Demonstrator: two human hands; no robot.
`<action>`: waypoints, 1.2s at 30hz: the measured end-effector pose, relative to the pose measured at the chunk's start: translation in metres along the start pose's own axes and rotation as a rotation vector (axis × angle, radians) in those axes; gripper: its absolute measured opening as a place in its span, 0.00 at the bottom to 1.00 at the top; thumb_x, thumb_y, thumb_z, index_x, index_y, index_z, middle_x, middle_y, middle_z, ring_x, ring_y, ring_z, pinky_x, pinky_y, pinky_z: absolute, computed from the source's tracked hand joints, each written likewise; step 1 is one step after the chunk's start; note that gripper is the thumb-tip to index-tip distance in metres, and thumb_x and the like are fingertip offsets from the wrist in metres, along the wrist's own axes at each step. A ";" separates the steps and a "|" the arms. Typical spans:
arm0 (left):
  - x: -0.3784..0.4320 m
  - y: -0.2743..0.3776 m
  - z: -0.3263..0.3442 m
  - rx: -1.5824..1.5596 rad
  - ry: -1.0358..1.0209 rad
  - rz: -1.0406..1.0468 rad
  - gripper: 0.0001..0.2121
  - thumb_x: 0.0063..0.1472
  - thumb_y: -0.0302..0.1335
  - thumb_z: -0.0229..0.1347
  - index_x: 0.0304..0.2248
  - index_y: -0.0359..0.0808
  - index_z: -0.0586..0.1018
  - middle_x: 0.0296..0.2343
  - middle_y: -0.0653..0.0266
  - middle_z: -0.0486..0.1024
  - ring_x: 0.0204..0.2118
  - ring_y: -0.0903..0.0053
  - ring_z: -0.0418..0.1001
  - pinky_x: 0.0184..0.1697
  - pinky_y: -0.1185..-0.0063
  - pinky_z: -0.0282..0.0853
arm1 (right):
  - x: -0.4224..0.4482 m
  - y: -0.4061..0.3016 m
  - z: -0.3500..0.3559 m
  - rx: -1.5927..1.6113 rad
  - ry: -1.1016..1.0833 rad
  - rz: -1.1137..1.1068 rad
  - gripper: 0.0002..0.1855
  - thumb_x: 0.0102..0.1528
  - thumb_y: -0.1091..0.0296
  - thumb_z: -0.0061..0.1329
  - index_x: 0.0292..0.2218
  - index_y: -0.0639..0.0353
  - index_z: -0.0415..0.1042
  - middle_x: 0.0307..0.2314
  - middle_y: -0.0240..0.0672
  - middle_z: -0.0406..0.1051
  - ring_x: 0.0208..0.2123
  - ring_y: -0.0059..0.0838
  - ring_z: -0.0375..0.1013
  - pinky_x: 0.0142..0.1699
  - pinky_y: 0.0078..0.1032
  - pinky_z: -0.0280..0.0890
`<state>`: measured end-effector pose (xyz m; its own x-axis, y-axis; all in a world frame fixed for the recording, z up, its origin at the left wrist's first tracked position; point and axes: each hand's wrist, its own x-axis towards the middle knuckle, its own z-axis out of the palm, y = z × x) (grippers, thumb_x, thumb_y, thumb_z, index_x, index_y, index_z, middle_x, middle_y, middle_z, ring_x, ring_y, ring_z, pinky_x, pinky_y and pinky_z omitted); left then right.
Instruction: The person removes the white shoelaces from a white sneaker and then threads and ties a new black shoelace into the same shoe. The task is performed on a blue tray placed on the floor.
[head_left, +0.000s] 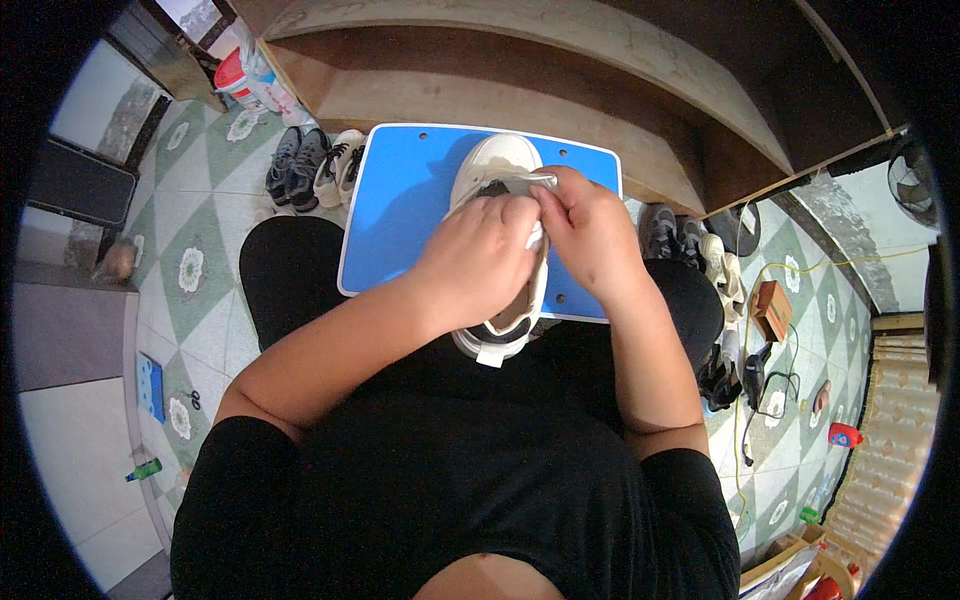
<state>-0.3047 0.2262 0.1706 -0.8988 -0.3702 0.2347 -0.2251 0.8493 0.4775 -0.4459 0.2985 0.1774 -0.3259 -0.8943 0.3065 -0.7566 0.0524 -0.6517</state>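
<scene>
A white shoe (501, 154) lies on a blue board with a white rim (397, 217), its toe pointing away from me and its heel over the near edge. Between the thumb and fingers of my right hand (600, 229), the raised tongue (531, 180) is pinched. My left hand (480, 259) is curled over the shoe's opening and grips its upper; a bit of white material shows beside the knuckles. The left fingertips are hidden. At the heel, a white pull tab (490, 355) sticks out toward me, below a dark collar lining.
Wooden shelving (480, 82) rises just beyond the board. Grey shoes (296, 169) stand left; more shoes (660, 232) stand right. A yellow cable (750, 315) crosses the tiled floor near an orange-brown box (772, 311) and a black hair dryer (756, 371). A lidded bucket (238, 79) stands far left.
</scene>
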 end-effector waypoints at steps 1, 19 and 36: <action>0.000 -0.003 0.002 0.068 0.025 0.033 0.12 0.52 0.25 0.50 0.36 0.29 0.66 0.33 0.48 0.69 0.37 0.56 0.68 0.42 0.67 0.63 | 0.000 -0.001 -0.001 -0.010 -0.006 -0.018 0.08 0.51 0.65 0.46 0.32 0.60 0.69 0.23 0.47 0.70 0.26 0.50 0.70 0.31 0.38 0.64; -0.018 -0.018 -0.023 0.081 0.175 0.114 0.20 0.38 0.30 0.64 0.33 0.32 0.74 0.38 0.55 0.67 0.43 0.58 0.65 0.45 0.69 0.62 | -0.014 0.008 -0.002 0.112 -0.032 -0.272 0.19 0.47 0.71 0.46 0.43 0.58 0.68 0.39 0.42 0.70 0.42 0.43 0.68 0.46 0.34 0.64; -0.024 -0.037 0.018 -1.133 0.287 -0.627 0.19 0.60 0.24 0.47 0.51 0.34 0.62 0.43 0.57 0.66 0.44 0.75 0.66 0.47 0.80 0.63 | -0.014 0.002 0.010 -0.070 -0.233 -0.534 0.16 0.42 0.66 0.48 0.35 0.58 0.73 0.39 0.38 0.70 0.43 0.39 0.69 0.51 0.36 0.59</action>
<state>-0.2811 0.2106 0.1324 -0.6159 -0.7669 -0.1803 -0.0077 -0.2230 0.9748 -0.4372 0.3069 0.1648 0.2375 -0.8786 0.4143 -0.8201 -0.4099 -0.3993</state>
